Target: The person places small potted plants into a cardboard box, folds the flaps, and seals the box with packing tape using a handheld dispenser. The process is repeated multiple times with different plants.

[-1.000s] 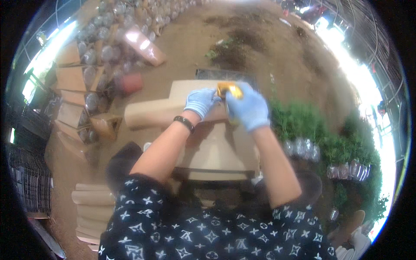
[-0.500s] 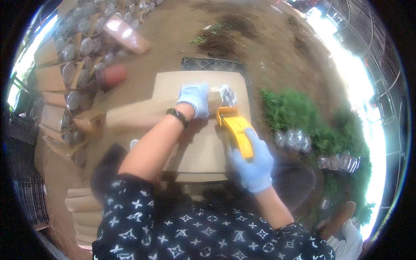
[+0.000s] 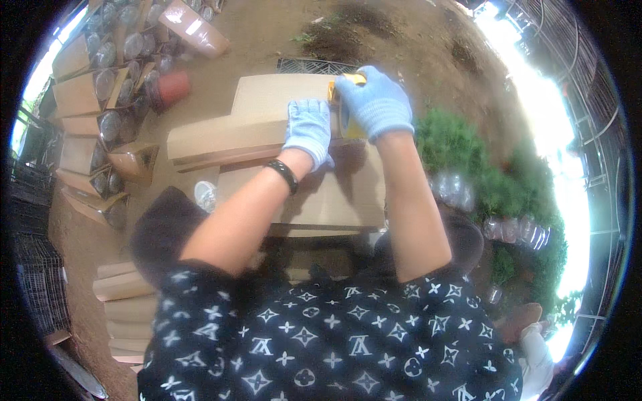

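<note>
A long, narrow cardboard box [image 3: 224,139] lies crosswise over flat cardboard [image 3: 321,204] in front of me. My left hand [image 3: 308,130], in a pale blue glove, grips the box near its right end, fingers over the top and thumb at the near side. Close by on the right, my gloved right hand [image 3: 381,103] is wrapped around a yellow tape dispenser [image 3: 348,121] held against that end of the box. The hand covers much of the dispenser, and the tape itself cannot be made out.
A black plastic crate [image 3: 314,65] shows behind the cardboard. At the left stand many cardboard boxes [image 3: 77,123] with clear-wrapped contents and a red pot [image 3: 172,88]. Green plants [image 3: 455,144] with clear-wrapped bases line the right. Folded cardboard [image 3: 127,304] is stacked at lower left.
My right hand has swung the tape dispenser forward and up to the box's right end. My left hand has shifted slightly, still on the box. The shiny plastic there is now hidden.
</note>
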Action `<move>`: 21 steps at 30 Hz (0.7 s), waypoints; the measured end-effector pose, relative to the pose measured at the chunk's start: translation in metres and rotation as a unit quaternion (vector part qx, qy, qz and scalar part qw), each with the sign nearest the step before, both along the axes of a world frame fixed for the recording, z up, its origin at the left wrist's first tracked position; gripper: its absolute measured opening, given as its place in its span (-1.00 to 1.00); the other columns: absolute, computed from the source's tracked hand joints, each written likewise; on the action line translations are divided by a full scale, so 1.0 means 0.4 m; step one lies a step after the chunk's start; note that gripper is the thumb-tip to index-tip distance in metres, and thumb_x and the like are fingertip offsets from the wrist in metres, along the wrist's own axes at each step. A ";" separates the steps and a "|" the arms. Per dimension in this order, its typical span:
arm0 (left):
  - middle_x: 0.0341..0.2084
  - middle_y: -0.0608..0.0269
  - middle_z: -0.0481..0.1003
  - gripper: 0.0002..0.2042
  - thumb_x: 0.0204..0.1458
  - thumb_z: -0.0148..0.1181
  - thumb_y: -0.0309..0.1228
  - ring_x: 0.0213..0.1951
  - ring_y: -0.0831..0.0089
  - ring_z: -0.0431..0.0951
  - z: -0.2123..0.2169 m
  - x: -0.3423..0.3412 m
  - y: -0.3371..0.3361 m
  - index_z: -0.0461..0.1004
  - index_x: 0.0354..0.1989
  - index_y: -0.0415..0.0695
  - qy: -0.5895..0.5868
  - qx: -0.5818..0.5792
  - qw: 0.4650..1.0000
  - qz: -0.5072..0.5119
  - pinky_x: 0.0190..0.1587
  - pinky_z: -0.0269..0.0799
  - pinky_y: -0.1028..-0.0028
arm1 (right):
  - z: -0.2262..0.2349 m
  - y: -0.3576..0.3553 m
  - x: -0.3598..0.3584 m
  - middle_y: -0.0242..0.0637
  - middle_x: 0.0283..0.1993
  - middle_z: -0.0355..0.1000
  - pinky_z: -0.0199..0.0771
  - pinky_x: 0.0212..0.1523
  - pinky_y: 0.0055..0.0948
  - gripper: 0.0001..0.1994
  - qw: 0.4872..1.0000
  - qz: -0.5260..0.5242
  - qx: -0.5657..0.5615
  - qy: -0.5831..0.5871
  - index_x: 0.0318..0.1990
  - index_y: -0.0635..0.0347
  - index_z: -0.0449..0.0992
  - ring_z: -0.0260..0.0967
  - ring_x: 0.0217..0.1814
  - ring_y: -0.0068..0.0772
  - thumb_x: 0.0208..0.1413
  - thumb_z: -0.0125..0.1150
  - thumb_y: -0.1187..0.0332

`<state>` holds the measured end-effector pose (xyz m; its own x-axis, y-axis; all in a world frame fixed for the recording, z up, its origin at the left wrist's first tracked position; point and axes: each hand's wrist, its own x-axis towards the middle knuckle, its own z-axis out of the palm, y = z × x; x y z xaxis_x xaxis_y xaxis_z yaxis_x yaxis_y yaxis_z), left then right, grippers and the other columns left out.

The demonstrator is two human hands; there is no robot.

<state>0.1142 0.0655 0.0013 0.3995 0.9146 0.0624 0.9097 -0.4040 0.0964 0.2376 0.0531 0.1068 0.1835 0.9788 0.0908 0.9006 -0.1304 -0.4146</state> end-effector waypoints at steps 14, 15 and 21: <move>-0.11 0.10 0.64 -0.27 -0.61 0.71 -0.22 -0.11 0.20 0.62 0.026 -0.034 0.291 0.64 -0.05 -0.07 -0.035 -0.301 0.952 -0.044 0.00 0.57 0.24 | -0.149 -0.140 0.005 -0.02 -0.23 0.59 0.60 -0.12 -0.07 -0.54 0.996 0.007 0.093 0.011 0.06 -0.09 0.60 0.58 -0.18 0.06 0.01 0.33 0.00; -0.09 0.11 0.64 -0.25 -0.60 0.71 -0.22 -0.09 0.20 0.62 0.041 -0.042 0.289 0.62 -0.02 -0.07 -0.033 -0.291 0.955 -0.044 0.01 0.56 0.23 | -0.135 -0.105 0.002 -0.02 -0.22 0.59 0.59 -0.09 -0.08 -0.56 0.998 0.003 0.045 0.038 0.03 -0.09 0.62 0.58 -0.15 0.06 0.01 0.31 -0.02; -0.12 -0.01 0.64 -0.50 -0.29 0.50 -0.25 -0.07 0.04 0.64 0.061 0.022 0.202 0.62 -0.06 -0.06 -0.131 -0.041 0.980 -0.141 -0.04 0.57 0.20 | -0.021 -0.123 0.135 -0.15 -0.14 0.65 0.57 0.00 -0.41 -0.56 0.988 -0.024 0.092 0.122 -0.01 0.27 0.65 0.58 -0.11 -0.46 -0.03 0.44 0.22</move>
<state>0.1228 0.1463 0.0256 0.6172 0.7764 0.1275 0.7026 -0.6168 0.3548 0.2916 0.0038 0.0985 0.2684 0.9391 0.2146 0.7661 -0.0730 -0.6386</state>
